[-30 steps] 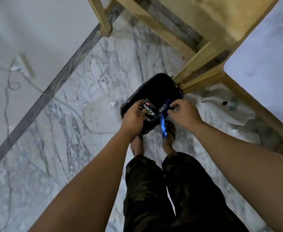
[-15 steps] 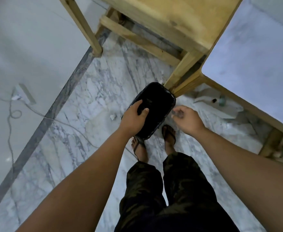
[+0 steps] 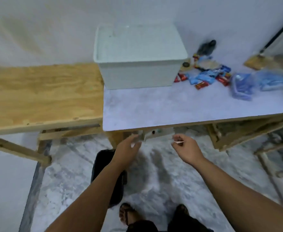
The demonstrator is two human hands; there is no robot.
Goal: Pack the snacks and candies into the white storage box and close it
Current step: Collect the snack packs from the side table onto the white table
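Note:
The white storage box (image 3: pixel 137 72) stands at the back of the pale table (image 3: pixel 171 108) with its lid (image 3: pixel 137 42) on. To its right lies a loose pile of snacks and candies (image 3: pixel 204 76) in red and blue wrappers. Both my hands hang below the table's front edge, above the floor. My left hand (image 3: pixel 129 148) is open with its fingers spread and nothing in it. My right hand (image 3: pixel 186 148) has its fingers curled, pinching a small pale scrap (image 3: pixel 179 141).
A black bin (image 3: pixel 104 164) sits on the marble floor, partly behind my left forearm. A bare wooden bench (image 3: pixel 42 94) adjoins the table on the left. A blue plastic bag (image 3: pixel 248 84) lies at the table's right. Wooden frames stand under the table.
The view has swung up from the floor bin to the table. Both hands left the bin; the dark and blue wrappers they held a second ago are gone.

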